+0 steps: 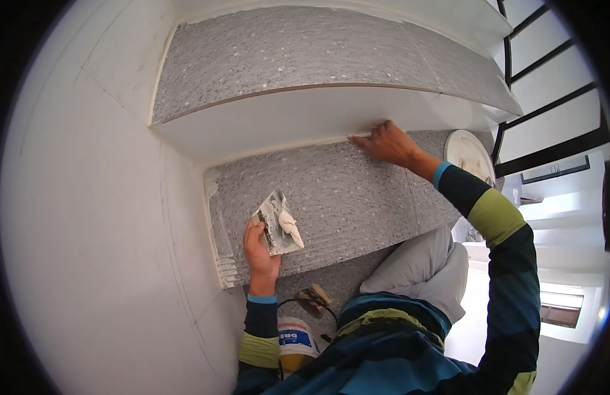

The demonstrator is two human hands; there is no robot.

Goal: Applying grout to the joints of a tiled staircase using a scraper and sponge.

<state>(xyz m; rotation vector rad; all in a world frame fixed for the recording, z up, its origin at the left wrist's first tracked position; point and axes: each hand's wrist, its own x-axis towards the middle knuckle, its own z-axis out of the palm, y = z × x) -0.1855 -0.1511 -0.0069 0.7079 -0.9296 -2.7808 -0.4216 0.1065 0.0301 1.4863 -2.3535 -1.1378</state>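
Note:
My left hand (260,253) is closed round a putty knife (270,227) with a broad, smeared blade. A thick lump of off-white filler (290,228) lies on that blade, above the speckled grey stair tread (324,191). My right hand (389,143) reaches to the corner where the tread meets the white riser (272,122). Its thumb side points left along the joint, and the other fingers are bent near the riser. I see no tool in it. A pale filler line (285,149) runs along this joint. Pale smears mark the tread's left end.
A white wall (101,184) bounds the left side. Above is another speckled tread (305,52); a black railing (548,148) stands at right. A round whitish lid or dish (468,157) sits by it. Below are a labelled bucket (297,342) and a brownish block (314,300).

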